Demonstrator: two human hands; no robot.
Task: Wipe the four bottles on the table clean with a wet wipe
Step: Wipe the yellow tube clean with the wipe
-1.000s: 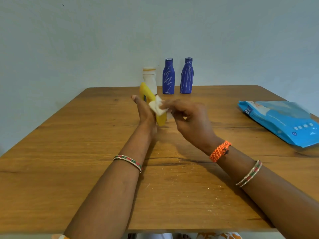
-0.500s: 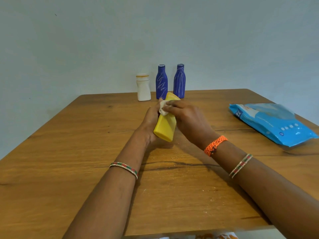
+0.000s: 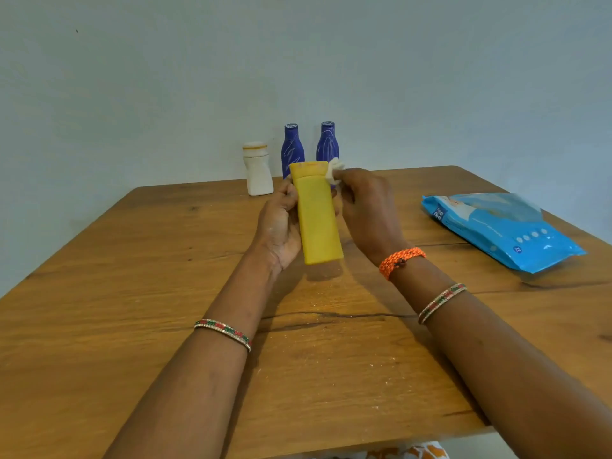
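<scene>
Over wooden table [image 3: 132, 293] — left hand [image 3: 278, 226] grips yellow bottle [image 3: 316, 217], right hand [image 3: 367, 210] pinches wipe [image 3: 335, 172].

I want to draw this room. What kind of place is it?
Probably a room in a home. A plain wooden table stands against a bare pale wall, with toiletry-type bottles like the yellow bottle and a blue wet-wipe pack.

Wooden table [image 3: 132, 309]; pale blue-grey wall [image 3: 165, 77] behind.
</scene>
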